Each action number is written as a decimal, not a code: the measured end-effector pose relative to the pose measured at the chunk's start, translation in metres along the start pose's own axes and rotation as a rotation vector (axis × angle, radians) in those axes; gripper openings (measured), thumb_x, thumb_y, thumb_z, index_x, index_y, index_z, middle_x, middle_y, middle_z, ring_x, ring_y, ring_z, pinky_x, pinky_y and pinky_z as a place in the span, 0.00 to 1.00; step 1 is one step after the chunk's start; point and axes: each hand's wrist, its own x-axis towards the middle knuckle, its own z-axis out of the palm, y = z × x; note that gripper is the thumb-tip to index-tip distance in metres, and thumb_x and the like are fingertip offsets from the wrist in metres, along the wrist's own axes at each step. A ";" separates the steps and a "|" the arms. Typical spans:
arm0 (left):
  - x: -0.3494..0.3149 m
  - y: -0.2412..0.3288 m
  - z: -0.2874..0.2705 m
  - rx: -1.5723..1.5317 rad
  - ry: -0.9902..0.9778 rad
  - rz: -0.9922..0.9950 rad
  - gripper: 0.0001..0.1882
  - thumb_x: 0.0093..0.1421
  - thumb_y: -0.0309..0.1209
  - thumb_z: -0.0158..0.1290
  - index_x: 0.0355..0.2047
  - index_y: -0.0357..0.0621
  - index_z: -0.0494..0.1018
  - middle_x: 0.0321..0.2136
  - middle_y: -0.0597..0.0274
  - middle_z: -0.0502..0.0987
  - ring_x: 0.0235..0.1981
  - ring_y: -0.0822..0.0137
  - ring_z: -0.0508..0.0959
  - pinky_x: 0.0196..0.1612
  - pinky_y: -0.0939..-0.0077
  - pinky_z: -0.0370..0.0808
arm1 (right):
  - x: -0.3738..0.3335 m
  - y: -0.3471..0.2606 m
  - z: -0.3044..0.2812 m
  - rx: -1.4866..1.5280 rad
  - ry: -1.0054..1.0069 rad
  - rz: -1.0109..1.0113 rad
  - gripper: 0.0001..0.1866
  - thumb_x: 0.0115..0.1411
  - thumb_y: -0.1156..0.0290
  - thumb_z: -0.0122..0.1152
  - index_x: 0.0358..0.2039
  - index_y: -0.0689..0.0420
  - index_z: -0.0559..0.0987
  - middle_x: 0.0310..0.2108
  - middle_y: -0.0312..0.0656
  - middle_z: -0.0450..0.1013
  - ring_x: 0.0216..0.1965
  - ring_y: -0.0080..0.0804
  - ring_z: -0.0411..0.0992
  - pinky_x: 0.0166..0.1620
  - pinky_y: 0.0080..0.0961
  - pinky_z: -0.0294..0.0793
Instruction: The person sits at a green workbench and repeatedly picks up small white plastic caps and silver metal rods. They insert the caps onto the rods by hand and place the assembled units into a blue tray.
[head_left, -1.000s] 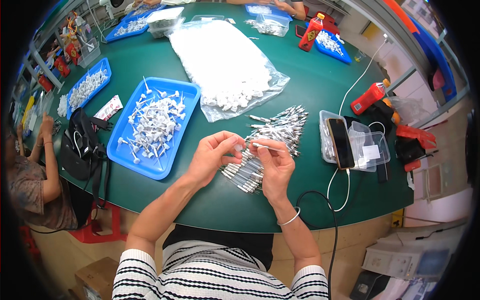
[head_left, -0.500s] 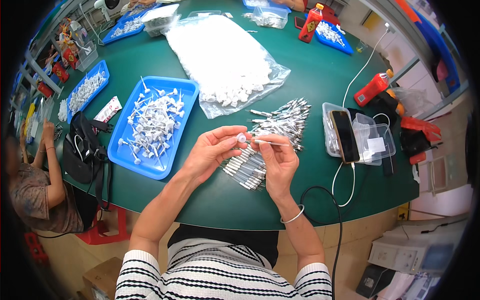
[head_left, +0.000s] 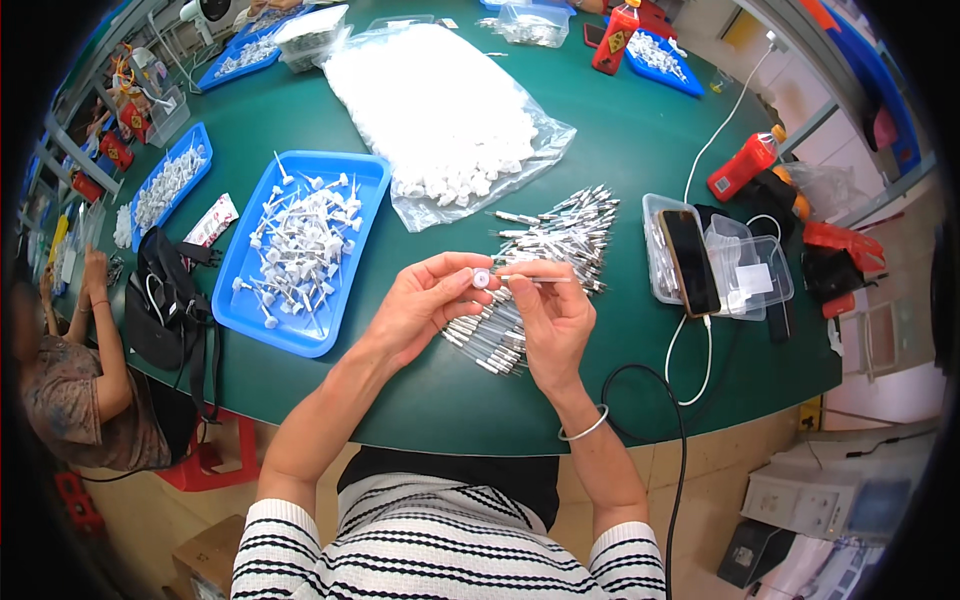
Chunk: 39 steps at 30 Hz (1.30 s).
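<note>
Between the thumb and fingers of my left hand [head_left: 428,300] is a small round white cap [head_left: 481,278]. My right hand [head_left: 555,315] pinches a thin clear tube with a metallic end [head_left: 535,279], lying crosswise with its tip close to the cap; whether they touch I cannot tell. Under and behind my hands spreads a pile of similar thin tubes [head_left: 570,235] with silvery and white ends. Left of my hands, a blue tray [head_left: 225,300] holds many white caps on thin stems [head_left: 305,245]. Beyond them lies a clear plastic bag of white caps [head_left: 440,120].
On the right, a phone [head_left: 688,262] rests on clear plastic boxes [head_left: 745,265], with a white cable nearby. A red bottle [head_left: 745,165] stands behind them. A black bag [head_left: 165,310] lies at left, near another person [head_left: 80,375]. A black cable [head_left: 650,375] crosses the table's front edge.
The tube in my right hand has shifted slightly, and the cap now faces up more. Both hands stay at nearly the same place; the view has moved slightly.
</note>
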 end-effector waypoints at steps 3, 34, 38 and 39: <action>-0.001 -0.001 0.000 0.013 -0.005 0.002 0.14 0.65 0.28 0.49 0.48 0.35 0.71 0.39 0.54 0.78 0.37 0.72 0.80 0.42 0.81 0.79 | 0.001 -0.001 0.001 -0.022 -0.017 -0.019 0.06 0.61 0.74 0.59 0.37 0.61 0.76 0.35 0.40 0.76 0.35 0.24 0.75 0.41 0.21 0.75; -0.002 -0.001 0.002 0.040 -0.013 -0.005 0.15 0.65 0.30 0.48 0.48 0.33 0.72 0.38 0.55 0.79 0.35 0.73 0.80 0.42 0.80 0.79 | 0.002 -0.005 0.001 -0.230 -0.006 -0.100 0.04 0.56 0.77 0.63 0.33 0.61 0.77 0.30 0.41 0.76 0.29 0.28 0.76 0.34 0.22 0.76; -0.002 -0.001 0.001 0.032 -0.013 -0.004 0.15 0.65 0.30 0.48 0.48 0.33 0.72 0.37 0.55 0.79 0.35 0.73 0.80 0.42 0.81 0.79 | 0.001 -0.003 0.000 -0.225 -0.015 -0.088 0.05 0.56 0.77 0.63 0.33 0.61 0.77 0.30 0.41 0.76 0.29 0.29 0.76 0.34 0.22 0.76; -0.002 -0.001 0.001 0.031 -0.015 -0.004 0.15 0.65 0.30 0.48 0.48 0.33 0.72 0.37 0.55 0.79 0.35 0.73 0.80 0.42 0.81 0.79 | 0.001 -0.003 0.000 -0.228 -0.015 -0.090 0.05 0.56 0.77 0.63 0.33 0.60 0.77 0.30 0.41 0.76 0.29 0.28 0.76 0.34 0.22 0.76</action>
